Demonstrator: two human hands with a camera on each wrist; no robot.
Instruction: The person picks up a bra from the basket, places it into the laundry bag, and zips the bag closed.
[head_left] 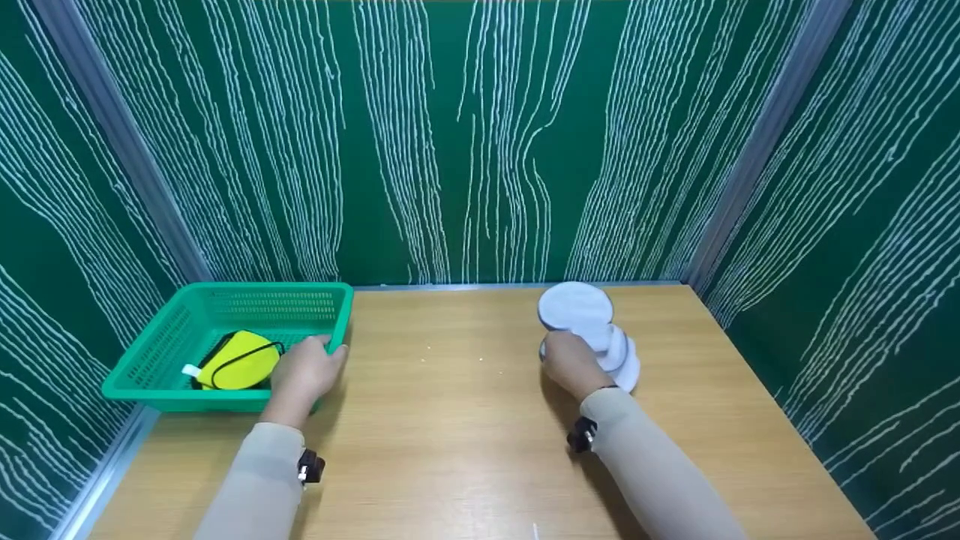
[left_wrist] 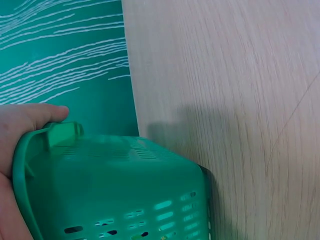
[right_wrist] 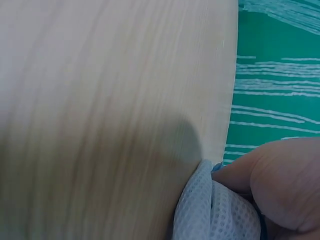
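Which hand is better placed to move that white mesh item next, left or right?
Probably the right hand: it grips the white mesh item, while the left hand is across the table, holding the green basket by its edge.

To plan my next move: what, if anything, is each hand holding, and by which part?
Left hand: green basket, by its right rim. Right hand: white mesh fabric, by one edge.

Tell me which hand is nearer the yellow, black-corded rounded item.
Left. The left hand grips the green plastic basket's rim beside the yellow item; the right hand, far rightward, holds white mesh fabric.
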